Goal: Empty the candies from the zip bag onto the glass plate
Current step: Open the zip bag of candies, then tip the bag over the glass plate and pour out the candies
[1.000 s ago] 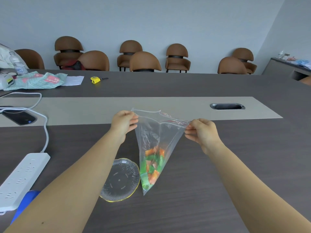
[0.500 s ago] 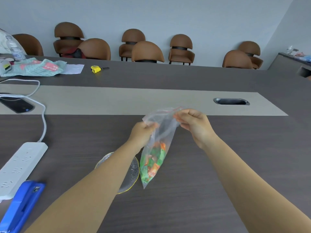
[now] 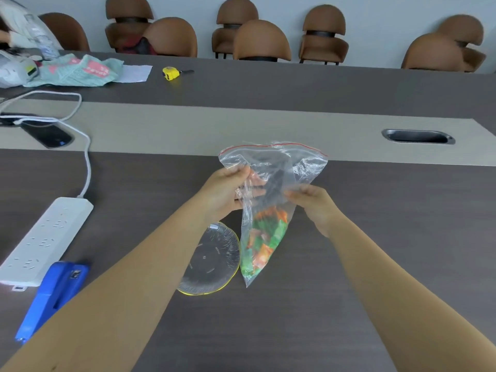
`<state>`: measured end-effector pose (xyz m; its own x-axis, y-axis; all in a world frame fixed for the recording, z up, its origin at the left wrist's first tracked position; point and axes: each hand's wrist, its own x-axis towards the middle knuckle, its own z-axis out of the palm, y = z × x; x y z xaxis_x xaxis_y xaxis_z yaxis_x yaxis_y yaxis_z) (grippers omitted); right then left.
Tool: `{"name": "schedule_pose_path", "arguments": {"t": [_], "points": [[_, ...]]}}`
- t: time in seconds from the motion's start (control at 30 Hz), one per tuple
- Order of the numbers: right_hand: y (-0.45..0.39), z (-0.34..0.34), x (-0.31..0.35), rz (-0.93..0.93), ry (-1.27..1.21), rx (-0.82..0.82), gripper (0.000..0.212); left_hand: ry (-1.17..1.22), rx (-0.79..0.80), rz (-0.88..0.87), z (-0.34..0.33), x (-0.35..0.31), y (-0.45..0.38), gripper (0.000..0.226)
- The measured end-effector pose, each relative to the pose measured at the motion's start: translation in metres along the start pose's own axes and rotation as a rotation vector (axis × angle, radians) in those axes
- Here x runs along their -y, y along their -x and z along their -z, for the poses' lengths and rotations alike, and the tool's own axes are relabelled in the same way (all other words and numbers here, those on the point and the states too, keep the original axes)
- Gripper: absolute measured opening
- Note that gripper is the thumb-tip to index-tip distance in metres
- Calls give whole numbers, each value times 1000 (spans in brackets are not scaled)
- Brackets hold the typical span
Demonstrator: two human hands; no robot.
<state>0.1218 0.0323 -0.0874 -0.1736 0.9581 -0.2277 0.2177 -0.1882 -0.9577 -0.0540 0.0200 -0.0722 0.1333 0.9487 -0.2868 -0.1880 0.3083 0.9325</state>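
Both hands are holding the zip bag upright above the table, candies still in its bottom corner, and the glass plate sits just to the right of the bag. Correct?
Not quite. The head view shows the glass plate to the left of the zip bag, not the right. The rest holds: left hand and right hand hold the bag upright, candies in its bottom corner.

A single head-worn camera looks forward and down, close over the dark table, chairs beyond.
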Motion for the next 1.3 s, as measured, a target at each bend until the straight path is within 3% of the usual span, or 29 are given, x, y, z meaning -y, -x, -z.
{"name": "schedule_pose_path", "arguments": {"t": [0.1,0.37,0.7,0.83,1.07,1.3], "points": [[-1,-1,1,42,66,-71,28,41,3,32,-2,-1,1,32],[30,-1,16,138,112,-41,33,91,-11,46,5,-15,24,33],[73,-80,-12,-212,154,181,28,-11,-112,341,82,24,74,22],[71,-109,-33,-291,112,144,29,57,-177,295,109,48,87,22],[57,-125,-45,-258,40,-5,30,-344,-76,382,113,104,121,50],[77,-105,-61,-237,-75,105,37,-249,-313,406,91,129,123,20]]}}
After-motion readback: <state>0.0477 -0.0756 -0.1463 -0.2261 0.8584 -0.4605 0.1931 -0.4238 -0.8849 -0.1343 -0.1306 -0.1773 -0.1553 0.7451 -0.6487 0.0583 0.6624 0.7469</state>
